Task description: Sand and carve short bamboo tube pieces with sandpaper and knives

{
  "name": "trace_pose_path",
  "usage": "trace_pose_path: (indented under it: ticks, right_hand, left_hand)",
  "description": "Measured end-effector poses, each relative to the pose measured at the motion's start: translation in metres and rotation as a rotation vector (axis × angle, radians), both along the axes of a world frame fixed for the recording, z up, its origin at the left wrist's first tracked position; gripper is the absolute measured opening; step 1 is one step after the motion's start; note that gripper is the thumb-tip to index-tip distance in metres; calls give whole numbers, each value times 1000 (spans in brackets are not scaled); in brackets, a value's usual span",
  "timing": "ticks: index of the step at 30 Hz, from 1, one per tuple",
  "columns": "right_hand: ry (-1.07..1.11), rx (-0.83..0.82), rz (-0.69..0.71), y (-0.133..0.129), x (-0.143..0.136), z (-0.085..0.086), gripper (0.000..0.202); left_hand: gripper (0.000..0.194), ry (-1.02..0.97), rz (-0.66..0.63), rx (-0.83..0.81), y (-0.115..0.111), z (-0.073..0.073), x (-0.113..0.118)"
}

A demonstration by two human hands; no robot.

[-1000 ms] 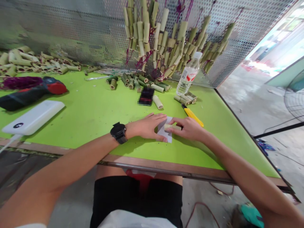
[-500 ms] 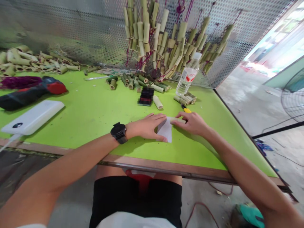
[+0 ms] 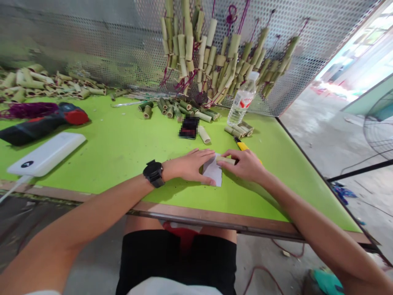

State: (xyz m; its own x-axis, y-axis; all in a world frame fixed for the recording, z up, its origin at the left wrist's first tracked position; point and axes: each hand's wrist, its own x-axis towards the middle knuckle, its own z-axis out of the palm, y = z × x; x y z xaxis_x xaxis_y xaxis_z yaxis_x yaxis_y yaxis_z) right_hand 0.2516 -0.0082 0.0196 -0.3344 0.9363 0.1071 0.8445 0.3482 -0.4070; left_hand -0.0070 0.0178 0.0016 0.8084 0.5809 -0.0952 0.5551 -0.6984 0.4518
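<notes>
My left hand [image 3: 196, 164] lies flat, fingers stretched and thumb spread, pressing a small white sheet of paper [image 3: 216, 177] onto the green tabletop. Between the thumb and fingers of my right hand [image 3: 248, 164] is a short bamboo tube [image 3: 225, 159], held lengthwise with its left end over the sheet's right part. A yellow utility knife [image 3: 242, 146] lies just behind my right hand, partly covered by it. Beyond the sheet, one loose bamboo tube [image 3: 204, 135] rests beside a blurred-out black phone-like object [image 3: 189, 127].
A water bottle [image 3: 242, 100] stands behind several cut bamboo pieces [image 3: 238, 130]. At left are a white power bank [image 3: 46, 153], a black-and-red power tool [image 3: 46, 123] and purple cord [image 3: 29, 110]. Bamboo strings [image 3: 215, 61] hang on the mesh panel; more bamboo [image 3: 46, 84] is heaped at far left.
My right hand has slid slightly left, bringing the bamboo tube further over the paper. More of the yellow knife shows. My left hand stays in place.
</notes>
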Motion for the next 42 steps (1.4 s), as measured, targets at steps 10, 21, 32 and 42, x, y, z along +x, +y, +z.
trace_pose_path:
  ticks: [10,21,32,42]
  right_hand:
    - [-118,-31,-88,3,-2,4,53]
    - [-89,-51,6,3,0,4,53]
    - [-61,-7,53,2,4,3,50]
    - [-93,-27,70,2,-1,2,47]
  left_hand:
    - [119,14,9,-8,-1,1,-1]
    - [120,20,10,-11,0,0,0]
    - [122,11,14,-13,0,-1,0]
    - [120,-5,3,-13,0,-2,0]
